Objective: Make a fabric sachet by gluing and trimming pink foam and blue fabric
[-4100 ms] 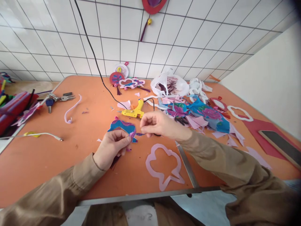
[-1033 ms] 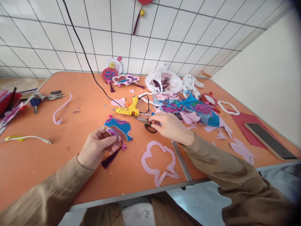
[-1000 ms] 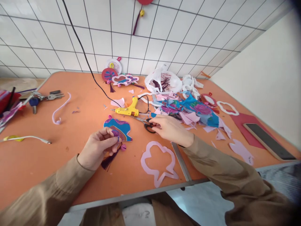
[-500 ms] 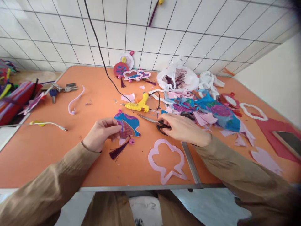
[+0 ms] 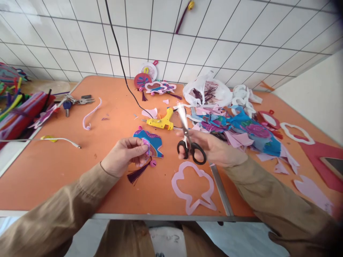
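In my right hand (image 5: 215, 146) are scissors (image 5: 185, 132) with black handles, a finger through one loop; their bright blades point up and away from me. My left hand (image 5: 128, 155) pinches a small purple-pink patterned piece (image 5: 146, 143) between thumb and fingers, partly hidden by them. Just behind and below it lies a blue patterned cutout (image 5: 157, 142) with a pink bell (image 5: 153, 163) and a dark purple tassel (image 5: 138, 174) at its lower edge. A pale pink wavy paper frame (image 5: 179, 194) rests flat on the table in front of my right hand.
A yellow glue gun (image 5: 160, 123) with a black cord lies beyond my hands. Fabric and paper scraps (image 5: 252, 130) heap at the right, near a white plastic bag (image 5: 222, 94). Keys (image 5: 80, 100), a white cable (image 5: 64, 140) and a pipe cleaner (image 5: 88, 116) are at the left.
My right hand has picked the scissors up off the table and turned their blades upward. My left hand has lifted the small piece slightly. The view has shifted a little.
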Action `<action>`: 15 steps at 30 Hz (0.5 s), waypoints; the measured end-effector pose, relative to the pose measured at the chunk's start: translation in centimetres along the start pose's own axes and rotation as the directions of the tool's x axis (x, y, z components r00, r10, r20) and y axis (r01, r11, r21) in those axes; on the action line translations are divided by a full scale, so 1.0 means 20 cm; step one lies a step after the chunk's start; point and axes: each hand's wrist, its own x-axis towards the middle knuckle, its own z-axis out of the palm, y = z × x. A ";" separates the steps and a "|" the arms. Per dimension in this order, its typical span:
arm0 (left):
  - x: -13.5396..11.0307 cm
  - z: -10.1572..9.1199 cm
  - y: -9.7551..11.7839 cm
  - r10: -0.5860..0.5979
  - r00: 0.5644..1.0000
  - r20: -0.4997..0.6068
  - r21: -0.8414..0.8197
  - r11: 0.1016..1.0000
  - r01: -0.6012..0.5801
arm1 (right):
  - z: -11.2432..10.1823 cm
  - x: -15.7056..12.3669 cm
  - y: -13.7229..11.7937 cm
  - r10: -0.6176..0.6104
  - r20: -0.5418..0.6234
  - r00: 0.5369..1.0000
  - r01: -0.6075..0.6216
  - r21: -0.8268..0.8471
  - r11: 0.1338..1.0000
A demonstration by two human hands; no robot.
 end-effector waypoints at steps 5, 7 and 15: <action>-0.01 0.03 0.00 0.012 1.000 -0.020 -0.081 0.997 -0.013 | 0.09 0.07 -0.01 -0.048 0.066 0.997 0.052 -0.062 0.997; -0.02 0.04 0.00 0.012 1.000 -0.016 -0.100 0.995 -0.014 | 0.12 0.09 0.00 -0.050 0.096 0.994 0.062 -0.121 0.991; -0.05 0.08 0.02 0.023 0.999 -0.046 -0.161 0.986 -0.030 | 0.21 0.09 0.09 -0.155 0.119 0.981 0.183 -0.281 0.942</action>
